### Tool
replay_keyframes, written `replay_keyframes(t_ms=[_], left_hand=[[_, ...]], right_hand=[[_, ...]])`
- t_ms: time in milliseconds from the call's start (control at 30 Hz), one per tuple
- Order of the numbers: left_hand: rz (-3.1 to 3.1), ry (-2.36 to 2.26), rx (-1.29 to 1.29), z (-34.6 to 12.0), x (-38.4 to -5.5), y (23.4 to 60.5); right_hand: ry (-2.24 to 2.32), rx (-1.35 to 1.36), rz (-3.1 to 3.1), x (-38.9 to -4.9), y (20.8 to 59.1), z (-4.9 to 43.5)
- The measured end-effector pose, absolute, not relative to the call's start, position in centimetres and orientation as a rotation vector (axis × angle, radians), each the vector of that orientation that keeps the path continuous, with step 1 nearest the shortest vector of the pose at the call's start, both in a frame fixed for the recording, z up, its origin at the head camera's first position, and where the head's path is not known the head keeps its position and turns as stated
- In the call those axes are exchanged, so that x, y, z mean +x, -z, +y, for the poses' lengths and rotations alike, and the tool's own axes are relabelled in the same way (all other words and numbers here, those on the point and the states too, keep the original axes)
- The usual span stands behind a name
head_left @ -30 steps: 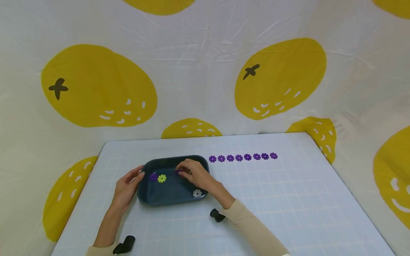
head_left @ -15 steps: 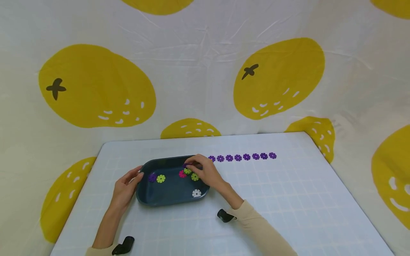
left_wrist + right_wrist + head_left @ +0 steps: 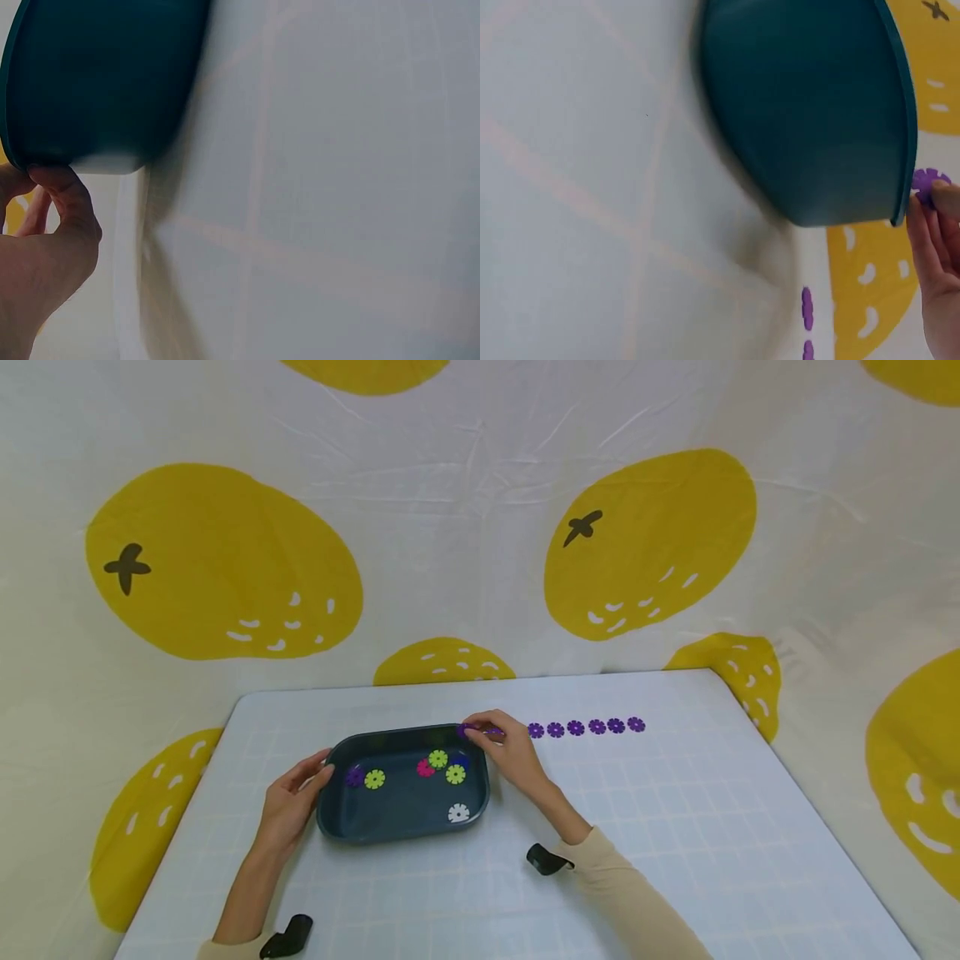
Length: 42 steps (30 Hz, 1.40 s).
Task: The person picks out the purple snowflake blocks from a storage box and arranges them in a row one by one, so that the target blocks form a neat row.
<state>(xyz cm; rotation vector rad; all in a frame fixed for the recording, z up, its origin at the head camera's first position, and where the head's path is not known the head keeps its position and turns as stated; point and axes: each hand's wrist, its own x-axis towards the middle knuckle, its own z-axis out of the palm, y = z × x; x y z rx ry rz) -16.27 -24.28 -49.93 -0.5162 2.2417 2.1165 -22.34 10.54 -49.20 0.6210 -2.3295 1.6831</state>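
Note:
My left hand [image 3: 287, 806] grips the left rim of a dark teal tray [image 3: 393, 818], thumb and fingers pinching its edge in the left wrist view. Between thumb and fingers, my right hand [image 3: 513, 755] pinches a purple notched disc [image 3: 927, 182], held beside the rim at the tray's back right corner. Inside the tray lie a purple disc [image 3: 356, 776], a yellow-green disc [image 3: 374, 779], a pink disc [image 3: 425, 768], two more yellow-green discs [image 3: 438, 759], a blue disc [image 3: 462, 762] and a white disc [image 3: 458, 812].
A straight row of purple discs [image 3: 575, 727] lies behind and right of the tray, its left end partly hidden by my right hand. The white gridded table [image 3: 675, 827] ends at a cloth backdrop [image 3: 450, 527] printed with yellow fruit.
My right hand has lifted the purple disc out of the tray's middle and moved right and back to its far right corner. My left hand keeps its hold on the rim.

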Motion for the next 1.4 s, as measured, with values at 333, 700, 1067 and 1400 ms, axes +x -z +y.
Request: replay_keyframes(t_ms=[333, 700, 1067, 1400], left_hand=[[2.251, -2.09, -0.548, -24.3, -16.4, 49.9], [2.276, -2.075, -0.506, -24.3, -16.2, 50.0], [2.306, -2.049, -0.511, -24.3, -16.3, 50.0], [2.3, -2.033, -0.523, -24.3, -16.4, 49.9]], right_hand=[[-1.725, 0.421, -2.325, -22.0, 47.2, 13.2], [-1.781, 0.337, -2.261, -21.5, 45.9, 16.2], [-1.744, 0.179, -2.226, -22.0, 46.7, 19.8], [-1.717, -0.015, -2.234, -21.9, 47.0, 22.8]])
